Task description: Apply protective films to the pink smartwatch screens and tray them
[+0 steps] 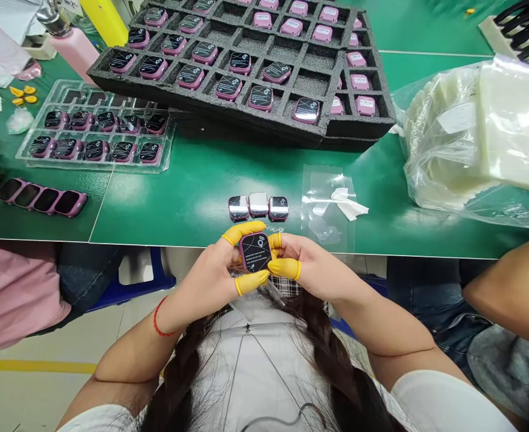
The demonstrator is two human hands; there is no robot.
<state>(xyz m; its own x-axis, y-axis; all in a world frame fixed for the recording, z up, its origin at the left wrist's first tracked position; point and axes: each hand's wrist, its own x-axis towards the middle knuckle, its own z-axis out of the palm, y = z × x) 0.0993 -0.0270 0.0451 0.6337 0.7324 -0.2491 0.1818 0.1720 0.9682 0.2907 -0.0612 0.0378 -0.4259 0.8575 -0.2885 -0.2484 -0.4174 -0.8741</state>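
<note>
- Pinching a watch (256, 252) by its left side with the left hand (215, 273) — yellow-tipped thumb near, finger far.
- Pinching its right side with the right hand (307, 264), probably; hard to tell behind the thumb.
- Held screen up at the near edge of the table (192, 201).
- Just beyond, three watches (258, 205) side by side; to their right, film (310, 225).
- At left, four watches (42, 197) in a row, near a clear tray (170, 147).
- Farther, foam trays (312, 80) — with watches inside.
- At right, a bag (456, 150).

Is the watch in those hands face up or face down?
Face up: the watch shows its dark, printed front between left hand and right hand.
</note>
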